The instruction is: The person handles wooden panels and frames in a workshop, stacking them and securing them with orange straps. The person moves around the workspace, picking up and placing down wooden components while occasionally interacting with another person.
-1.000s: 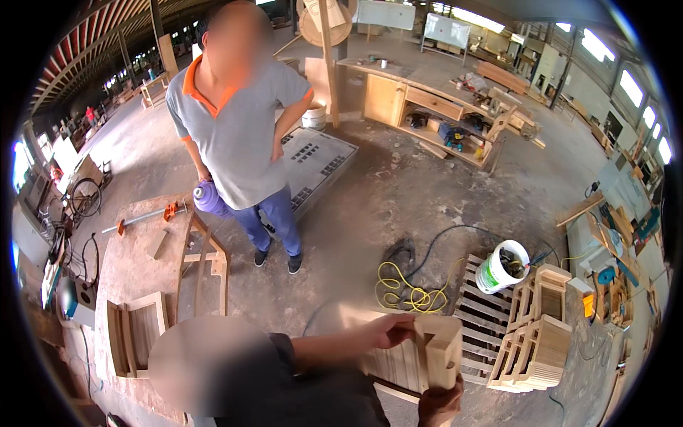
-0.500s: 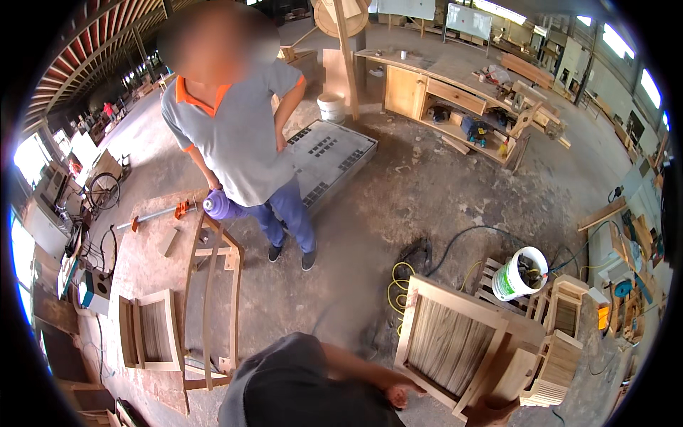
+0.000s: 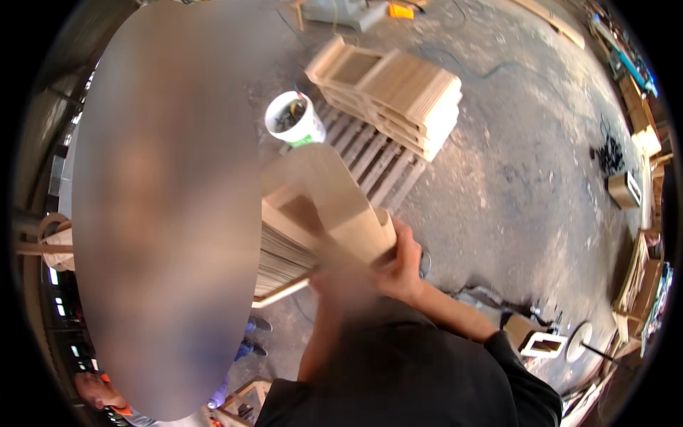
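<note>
Head view shows the right hand clamped on a wooden panel frame, left hand blurred, grip unclear; best carried level above the pallet.

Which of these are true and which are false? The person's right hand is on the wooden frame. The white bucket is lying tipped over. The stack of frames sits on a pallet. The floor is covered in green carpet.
1. The right hand is on the wooden frame. True.
2. The white bucket is tipped over. False: it stands upright, dark things inside.
3. The stack of wooden frames sits on a slatted pallet. True.
4. The floor is green carpet. False: it is bare, dusty grey.
</note>
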`<state>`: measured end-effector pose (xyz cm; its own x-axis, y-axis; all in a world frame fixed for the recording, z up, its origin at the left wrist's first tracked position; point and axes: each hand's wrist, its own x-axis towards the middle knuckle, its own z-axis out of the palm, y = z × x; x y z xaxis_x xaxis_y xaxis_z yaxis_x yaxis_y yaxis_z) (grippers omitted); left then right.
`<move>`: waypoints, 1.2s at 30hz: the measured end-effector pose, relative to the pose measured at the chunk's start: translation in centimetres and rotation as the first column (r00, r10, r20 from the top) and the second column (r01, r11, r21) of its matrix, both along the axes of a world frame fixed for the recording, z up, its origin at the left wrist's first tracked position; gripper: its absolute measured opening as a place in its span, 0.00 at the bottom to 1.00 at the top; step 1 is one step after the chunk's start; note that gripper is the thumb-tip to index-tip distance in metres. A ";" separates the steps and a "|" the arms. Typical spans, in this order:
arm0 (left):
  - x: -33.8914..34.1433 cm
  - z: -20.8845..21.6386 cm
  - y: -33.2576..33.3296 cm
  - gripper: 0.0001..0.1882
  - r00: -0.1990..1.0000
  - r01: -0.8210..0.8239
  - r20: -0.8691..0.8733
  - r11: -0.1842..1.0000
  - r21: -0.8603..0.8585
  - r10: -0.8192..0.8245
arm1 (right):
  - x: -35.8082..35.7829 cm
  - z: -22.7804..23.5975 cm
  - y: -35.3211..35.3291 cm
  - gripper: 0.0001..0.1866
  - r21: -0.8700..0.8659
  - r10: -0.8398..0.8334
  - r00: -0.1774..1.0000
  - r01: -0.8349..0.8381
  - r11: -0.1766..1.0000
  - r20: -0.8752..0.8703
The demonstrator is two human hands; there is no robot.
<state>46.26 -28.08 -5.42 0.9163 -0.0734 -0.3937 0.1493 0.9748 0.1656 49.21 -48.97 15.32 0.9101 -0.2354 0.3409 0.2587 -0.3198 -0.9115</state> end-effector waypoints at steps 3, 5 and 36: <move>1.4 0.3 2.0 0.24 0.963 0.018 0.268 1.000 0.011 -0.020 | 0.7 -1.0 -1.7 0.37 0.203 0.064 0.986 -0.032 0.979 -0.152; 3.0 1.7 3.2 0.28 0.976 -0.125 0.209 0.933 0.337 0.055 | 2.0 -1.2 -2.6 0.38 0.364 0.114 0.968 -0.027 0.931 -0.222; 19.6 -1.6 -5.6 0.05 0.774 0.020 -0.478 0.739 0.673 0.415 | 23.8 -15.4 -19.5 0.16 0.417 0.194 0.685 0.175 0.892 -0.703</move>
<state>65.88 -33.70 -7.06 0.4585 0.5348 -0.7098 0.2396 0.6947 0.6782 72.99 -68.47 -0.03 0.8231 -0.1724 -0.5411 -0.5239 0.1375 -0.8406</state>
